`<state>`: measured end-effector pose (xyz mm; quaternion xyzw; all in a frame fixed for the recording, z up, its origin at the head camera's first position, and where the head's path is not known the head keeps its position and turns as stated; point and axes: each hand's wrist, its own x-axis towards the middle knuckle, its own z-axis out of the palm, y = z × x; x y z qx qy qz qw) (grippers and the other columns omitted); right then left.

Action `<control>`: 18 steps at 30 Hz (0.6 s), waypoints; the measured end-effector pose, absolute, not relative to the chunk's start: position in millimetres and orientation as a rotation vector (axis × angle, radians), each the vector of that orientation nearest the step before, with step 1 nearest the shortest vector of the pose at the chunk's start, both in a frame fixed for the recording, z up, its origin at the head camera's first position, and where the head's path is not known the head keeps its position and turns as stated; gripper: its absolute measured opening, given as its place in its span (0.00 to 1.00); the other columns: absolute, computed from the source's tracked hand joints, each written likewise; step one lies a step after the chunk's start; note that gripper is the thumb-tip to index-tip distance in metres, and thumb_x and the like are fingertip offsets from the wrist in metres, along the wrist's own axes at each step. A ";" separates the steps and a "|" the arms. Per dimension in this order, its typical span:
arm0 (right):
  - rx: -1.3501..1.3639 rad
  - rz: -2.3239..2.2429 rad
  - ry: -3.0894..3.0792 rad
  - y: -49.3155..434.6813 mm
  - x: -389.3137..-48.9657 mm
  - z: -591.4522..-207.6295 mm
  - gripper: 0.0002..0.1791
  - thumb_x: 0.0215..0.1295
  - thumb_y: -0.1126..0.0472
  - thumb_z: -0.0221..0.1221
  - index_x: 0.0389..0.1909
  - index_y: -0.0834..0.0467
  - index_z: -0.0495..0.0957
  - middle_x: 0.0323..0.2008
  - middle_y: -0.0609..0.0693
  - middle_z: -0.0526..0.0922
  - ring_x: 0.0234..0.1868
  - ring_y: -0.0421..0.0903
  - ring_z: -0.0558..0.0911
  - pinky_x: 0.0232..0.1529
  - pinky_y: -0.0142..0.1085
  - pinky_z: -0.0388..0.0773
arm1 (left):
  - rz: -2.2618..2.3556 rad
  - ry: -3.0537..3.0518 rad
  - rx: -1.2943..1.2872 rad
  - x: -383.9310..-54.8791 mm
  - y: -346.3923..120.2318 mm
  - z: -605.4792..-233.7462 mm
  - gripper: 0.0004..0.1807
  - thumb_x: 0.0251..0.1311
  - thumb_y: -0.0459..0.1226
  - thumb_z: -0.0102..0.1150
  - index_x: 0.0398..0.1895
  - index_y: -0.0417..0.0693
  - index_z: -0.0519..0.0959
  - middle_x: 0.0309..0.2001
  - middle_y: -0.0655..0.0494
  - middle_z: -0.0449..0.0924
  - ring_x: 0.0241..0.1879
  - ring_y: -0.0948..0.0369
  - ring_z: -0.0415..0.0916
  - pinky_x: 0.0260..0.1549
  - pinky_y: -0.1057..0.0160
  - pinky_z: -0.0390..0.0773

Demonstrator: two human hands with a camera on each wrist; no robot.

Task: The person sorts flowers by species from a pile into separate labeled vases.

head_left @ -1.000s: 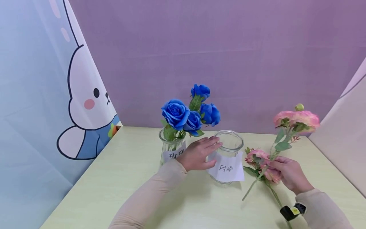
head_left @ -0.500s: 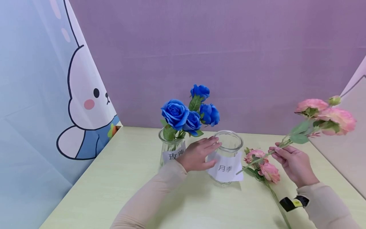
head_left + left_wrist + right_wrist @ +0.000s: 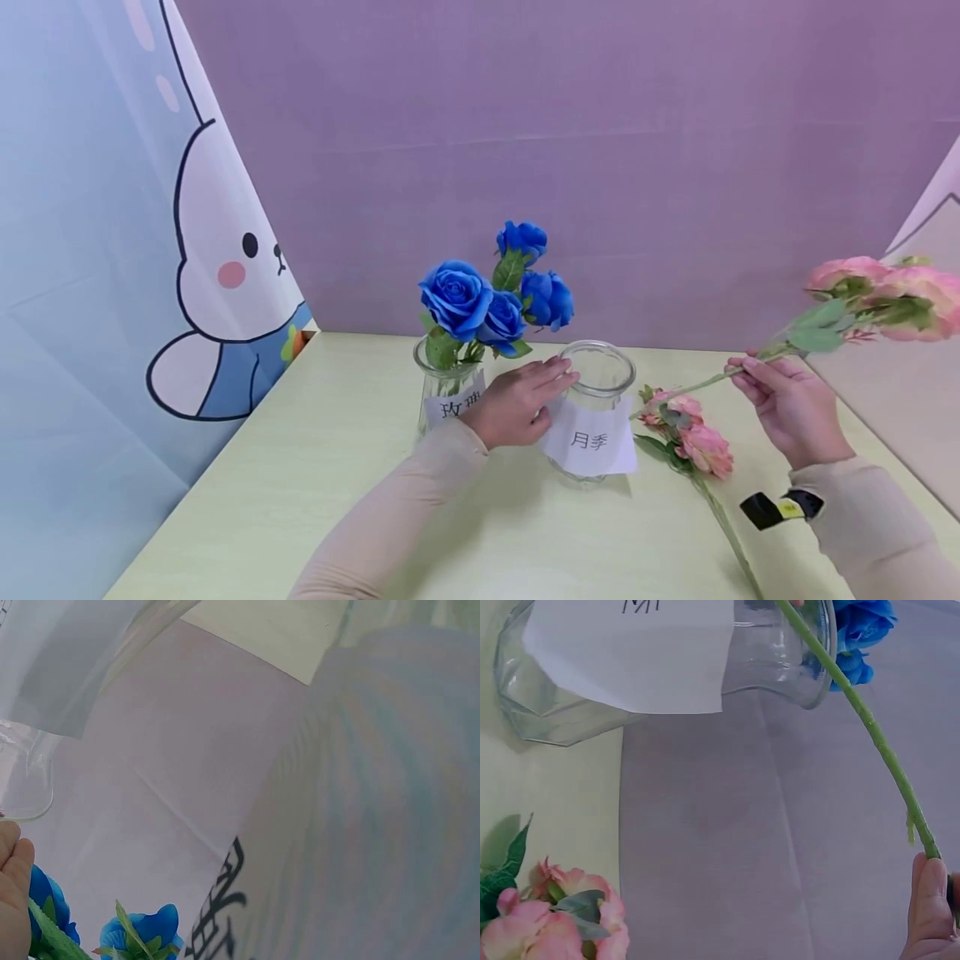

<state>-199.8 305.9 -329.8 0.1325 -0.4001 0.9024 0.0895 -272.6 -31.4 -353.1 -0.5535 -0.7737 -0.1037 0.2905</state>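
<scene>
My left hand [image 3: 517,404] rests its extended fingers against the rim of a clear glass vase [image 3: 597,392], which stands upright with no flowers in it. A white paper label [image 3: 591,439] with handwritten characters is on its front. Between thumb and fingers, my right hand [image 3: 795,417] pinches the stem of a pink artificial flower [image 3: 918,302]. Its blooms tilt up to the right; the bare stem end points left toward the vase. In the right wrist view the green stem [image 3: 877,742] crosses in front of the vase mouth. Another pink flower spray [image 3: 703,450] lies on the table below.
Left of the labelled vase stands a second glass vase [image 3: 437,385] holding several blue roses [image 3: 457,298], partly hidden by my left hand. A purple backdrop [image 3: 600,167] rises behind the pale table [image 3: 315,500]. A cartoon-printed curtain [image 3: 82,250] hangs at left.
My right hand has lifted the pink flower and moved right, swinging the blooms over to the right. Its stem now slopes more nearly level. The left hand stays at the vase, thumb drawn in.
</scene>
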 end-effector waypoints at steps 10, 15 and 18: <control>0.413 2.625 -1.164 300.5 -199.8 -311.1 0.12 0.66 0.79 0.47 0.34 0.73 0.80 0.32 0.61 0.84 0.35 0.51 0.87 0.39 0.35 0.83 | -0.146 -2.121 -1.450 -271.2 -31.6 -352.8 0.30 0.51 0.20 0.56 0.62 0.37 0.71 0.64 0.44 0.70 0.65 0.53 0.66 0.64 0.65 0.60; 0.426 2.582 -1.148 294.6 -201.9 -306.3 0.11 0.65 0.80 0.48 0.34 0.73 0.80 0.31 0.61 0.84 0.35 0.51 0.87 0.38 0.36 0.83 | -0.068 -2.159 -1.419 -268.9 -32.5 -350.2 0.33 0.50 0.18 0.53 0.64 0.39 0.70 0.65 0.45 0.68 0.66 0.54 0.64 0.65 0.65 0.58; 0.437 2.567 -1.132 290.7 -204.2 -303.9 0.11 0.64 0.80 0.48 0.33 0.74 0.80 0.31 0.61 0.83 0.35 0.51 0.87 0.38 0.36 0.84 | -0.075 -2.165 -1.414 -268.4 -32.8 -349.9 0.32 0.51 0.18 0.53 0.63 0.39 0.70 0.65 0.45 0.69 0.66 0.54 0.64 0.65 0.65 0.59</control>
